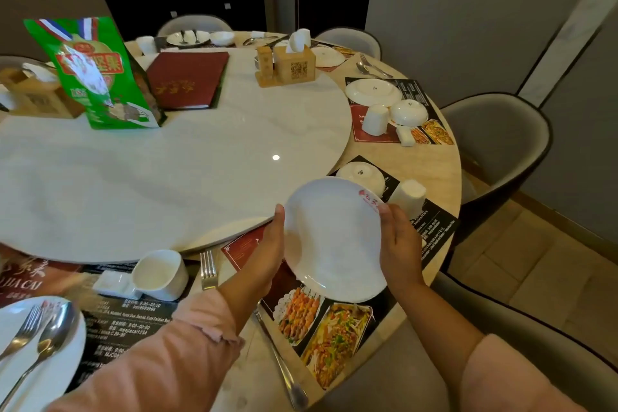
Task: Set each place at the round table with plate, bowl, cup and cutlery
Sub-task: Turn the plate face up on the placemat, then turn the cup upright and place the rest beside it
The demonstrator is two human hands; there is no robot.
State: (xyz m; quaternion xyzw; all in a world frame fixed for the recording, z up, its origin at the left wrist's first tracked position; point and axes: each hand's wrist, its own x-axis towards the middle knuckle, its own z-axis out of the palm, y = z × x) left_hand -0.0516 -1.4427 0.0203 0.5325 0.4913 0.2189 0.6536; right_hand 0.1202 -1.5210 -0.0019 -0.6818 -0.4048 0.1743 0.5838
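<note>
Up close, a white plate [334,237] with a small red mark near its far rim is held tilted above a printed placemat [321,328] at the near right edge of the round table [434,157], the left hand [267,251] pressed against its left rim and the right hand [399,244] clasping its right rim, fingers closed on the edge. Both arms wear pink sleeves [187,351]. The placemat shows photographs of skewers and a stir-fried dish; its small white lettering is too fine to read. Just beyond the plate an upturned bowl [361,176] and an upturned cup [409,196] sit on the same mat. A fork [208,269] lies to the left of the left hand, near an upright white cup [162,274] and a small white dish [112,284]. On the neighbouring mat, print reads "9:00-00:00" and, further left, "JIA CAI". At the bottom left corner a second plate [50,378] carries a fork and spoon [50,338]. Farther round on the right, another place [394,107] holds an upturned plate, cup and bowl. On the white turntable [187,157] stand a green snack bag [100,73] with red and yellow Chinese characters, a dark red menu [187,78] with gold lettering, and a wooden tissue holder [294,65] bearing a QR code. Grey chairs [498,144] ring the table.
</note>
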